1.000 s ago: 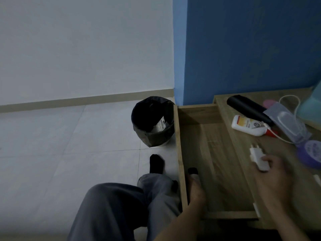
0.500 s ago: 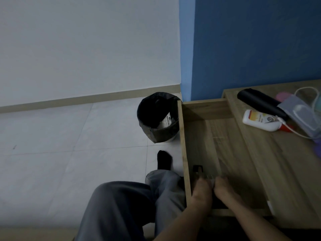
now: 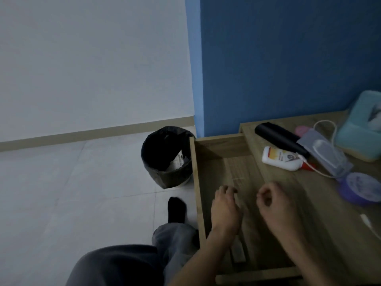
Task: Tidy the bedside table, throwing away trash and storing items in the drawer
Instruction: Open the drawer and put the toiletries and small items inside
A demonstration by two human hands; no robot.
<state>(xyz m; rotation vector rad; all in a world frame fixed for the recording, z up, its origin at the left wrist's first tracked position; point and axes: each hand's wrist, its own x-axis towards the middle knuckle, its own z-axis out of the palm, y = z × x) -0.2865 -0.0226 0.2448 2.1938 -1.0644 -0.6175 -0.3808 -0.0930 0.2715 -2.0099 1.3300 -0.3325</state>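
The wooden drawer (image 3: 214, 162) of the bedside table (image 3: 321, 234) stands pulled out. Both my hands hover over it. My left hand (image 3: 224, 209) has its fingers bent down around a small dark item (image 3: 234, 190) at the fingertips. My right hand (image 3: 274, 203) is loosely curled, with nothing visible in it. A pale charger-like block (image 3: 238, 251) lies in the drawer's near end, partly hidden by my left forearm. On the tabletop lie a black case (image 3: 278, 139), a white bottle (image 3: 278, 158) with a red cap, clear plastic packaging (image 3: 325, 155), a white cable (image 3: 327, 129) and a purple round lid (image 3: 360, 187).
A black-lined trash bin (image 3: 167, 157) with paper inside stands on the tiled floor just left of the drawer. A teal box (image 3: 362, 133) sits at the table's back right by the blue wall. My knee and socked foot (image 3: 176, 209) are left of the drawer.
My right hand carried the white charger from the tabletop into the drawer, left it there, and rose without it. My left hand shifted farther into the drawer.
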